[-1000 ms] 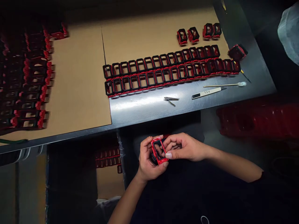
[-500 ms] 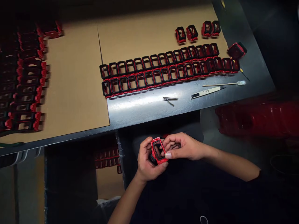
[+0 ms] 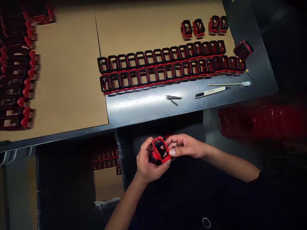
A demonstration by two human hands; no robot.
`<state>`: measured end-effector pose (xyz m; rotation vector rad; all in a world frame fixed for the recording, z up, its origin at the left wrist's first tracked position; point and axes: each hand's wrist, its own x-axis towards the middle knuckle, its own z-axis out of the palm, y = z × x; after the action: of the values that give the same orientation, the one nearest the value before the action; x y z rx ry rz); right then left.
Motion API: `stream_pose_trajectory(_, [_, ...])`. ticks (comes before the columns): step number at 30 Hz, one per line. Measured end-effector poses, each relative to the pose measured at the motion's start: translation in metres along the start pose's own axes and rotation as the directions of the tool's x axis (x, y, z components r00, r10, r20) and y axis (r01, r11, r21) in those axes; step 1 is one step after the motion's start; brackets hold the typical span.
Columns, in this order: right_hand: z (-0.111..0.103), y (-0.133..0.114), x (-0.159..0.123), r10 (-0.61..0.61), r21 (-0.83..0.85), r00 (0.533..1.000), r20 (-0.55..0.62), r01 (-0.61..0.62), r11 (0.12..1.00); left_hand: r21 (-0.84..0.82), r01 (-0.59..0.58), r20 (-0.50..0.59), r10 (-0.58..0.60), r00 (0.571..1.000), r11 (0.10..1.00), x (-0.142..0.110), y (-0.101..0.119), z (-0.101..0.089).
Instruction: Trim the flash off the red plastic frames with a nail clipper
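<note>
Red-and-black frame (image 3: pixel 157 152) sits in the curled left hand (image 3: pixel 146 164), right hand (image 3: pixel 184 146) pinching its three-o'clock edge. A slack grip could drop it.

"What lies on the table (image 3: pixel 134 107)?"

"Small metal clippers (image 3: pixel 173 97), a white pen-shaped tool (image 3: pixel 211 92), and a cotton-tipped stick (image 3: pixel 227 84) just beyond it."

"Anything else?"

"Brown cardboard (image 3: pixel 67 80) across much of it; a glossy red object (image 3: pixel 259 121) past the near edge."
</note>
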<state>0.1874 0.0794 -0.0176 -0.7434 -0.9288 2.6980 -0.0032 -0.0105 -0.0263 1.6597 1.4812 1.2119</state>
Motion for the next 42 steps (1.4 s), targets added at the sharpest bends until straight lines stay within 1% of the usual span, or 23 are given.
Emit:
stream_pose_trajectory(10, [0.004, 0.003, 0.004, 0.048, 0.072, 0.999, 0.000, -0.048, 0.996, 0.156, 0.023, -0.043, -0.016, 0.999, 0.988, 0.006, 0.005, -0.001])
stream_pose_trajectory(12, [0.005, 0.004, 0.005, 0.041, 0.094, 0.999, -0.028, -0.039, 0.995, 0.170, 0.018, -0.056, -0.008, 0.998, 0.985, 0.004, 0.004, 0.000])
stream_pose_trajectory(14, [0.005, 0.003, 0.005, 0.014, 0.093, 0.995, -0.095, -0.005, 0.996, 0.155, 0.002, -0.061, 0.007, 0.998, 0.988, 0.002, 0.001, -0.001])
stream_pose_trajectory(16, [0.004, -0.001, 0.004, -0.060, -0.005, 0.983, -0.175, 0.060, 0.998, 0.085, 0.011, -0.058, -0.006, 0.998, 0.996, 0.002, -0.002, -0.004])
stream_pose_trajectory(17, [0.003, -0.005, 0.003, -0.123, -0.115, 0.972, -0.198, 0.102, 0.988, 0.033, 0.031, -0.056, -0.029, 0.998, 0.999, 0.003, -0.003, -0.007])
stream_pose_trajectory(18, [0.002, -0.009, 0.002, -0.201, -0.260, 0.961, -0.192, 0.147, 0.954, -0.019, 0.057, -0.055, -0.058, 0.997, 0.998, 0.005, -0.002, -0.011])
stream_pose_trajectory(19, [0.001, -0.013, 0.001, -0.280, -0.420, 0.948, -0.151, 0.195, 0.886, -0.059, 0.083, -0.055, -0.087, 0.995, 0.995, 0.006, -0.001, -0.015])
stream_pose_trajectory(21, [0.000, -0.023, 0.002, -0.371, -0.683, 0.929, 0.010, 0.277, 0.676, -0.071, 0.121, -0.054, -0.124, 0.991, 0.990, 0.010, 0.005, -0.025])
stream_pose_trajectory(22, [0.001, -0.027, 0.004, -0.373, -0.764, 0.922, 0.100, 0.312, 0.566, -0.043, 0.131, -0.046, -0.133, 0.990, 0.990, 0.011, 0.009, -0.030])
stream_pose_trajectory(24, [0.007, -0.032, 0.014, -0.335, -0.845, 0.910, 0.244, 0.369, 0.386, 0.050, 0.154, 0.001, -0.154, 0.988, 0.987, 0.010, 0.016, -0.042])
stream_pose_trajectory(27, [0.023, -0.032, 0.037, -0.292, -0.857, 0.869, 0.399, 0.467, 0.219, 0.183, 0.239, 0.113, -0.262, 0.958, 0.954, -0.007, 0.015, -0.069])
stream_pose_trajectory(28, [0.028, -0.030, 0.044, -0.286, -0.847, 0.851, 0.441, 0.500, 0.181, 0.219, 0.325, 0.099, -0.352, 0.931, 0.920, -0.018, 0.011, -0.082])
stream_pose_trajectory(29, [0.033, -0.028, 0.050, -0.282, -0.837, 0.834, 0.474, 0.526, 0.149, 0.247, 0.447, 0.036, -0.469, 0.882, 0.860, -0.033, 0.003, -0.097])
stream_pose_trajectory(30, [0.035, -0.027, 0.054, -0.279, -0.833, 0.825, 0.491, 0.539, 0.126, 0.256, 0.579, -0.056, -0.586, 0.808, 0.774, -0.051, -0.007, -0.114])
stream_pose_trajectory(31, [0.035, -0.025, 0.057, -0.277, -0.838, 0.828, 0.488, 0.533, 0.115, 0.237, 0.749, -0.234, -0.712, 0.662, 0.619, -0.071, -0.020, -0.133])
stream_pose_trajectory(32, [0.032, -0.023, 0.058, -0.275, -0.855, 0.845, 0.459, 0.504, 0.120, 0.216, 0.842, -0.356, -0.763, 0.540, 0.495, -0.092, -0.035, -0.151])
stream_pose_trajectory(33, [0.027, -0.022, 0.058, -0.272, -0.880, 0.872, 0.406, 0.454, 0.142, 0.193, 0.897, -0.434, -0.786, 0.441, 0.397, -0.113, -0.052, -0.167])
stream_pose_trajectory(35, [0.011, -0.018, 0.054, -0.277, -0.926, 0.930, 0.241, 0.306, 0.223, 0.134, 0.975, -0.548, -0.806, 0.223, 0.178, -0.155, -0.088, -0.191])
stream_pose_trajectory(37, [-0.006, -0.013, 0.047, -0.295, -0.931, 0.954, 0.048, 0.150, 0.333, 0.094, 0.996, -0.581, -0.813, 0.045, -0.012, -0.188, -0.122, -0.198])
stream_pose_trajectory(38, [-0.013, -0.010, 0.043, -0.300, -0.916, 0.953, -0.037, 0.088, 0.392, 0.085, 0.993, -0.571, -0.821, -0.021, -0.085, -0.201, -0.137, -0.196])
stream_pose_trajectory(39, [-0.018, -0.007, 0.039, -0.298, -0.892, 0.948, -0.111, 0.037, 0.450, 0.085, 0.986, -0.553, -0.830, -0.073, -0.144, -0.212, -0.151, -0.191])
stream_pose_trajectory(40, [-0.021, -0.003, 0.036, -0.288, -0.865, 0.943, -0.169, -0.002, 0.502, 0.093, 0.978, -0.531, -0.840, -0.112, -0.189, -0.219, -0.164, -0.185])
stream_pose_trajectory(42, [-0.023, 0.003, 0.031, -0.258, -0.815, 0.934, -0.246, -0.055, 0.577, 0.123, 0.963, -0.490, -0.858, -0.152, -0.241, -0.228, -0.185, -0.172])
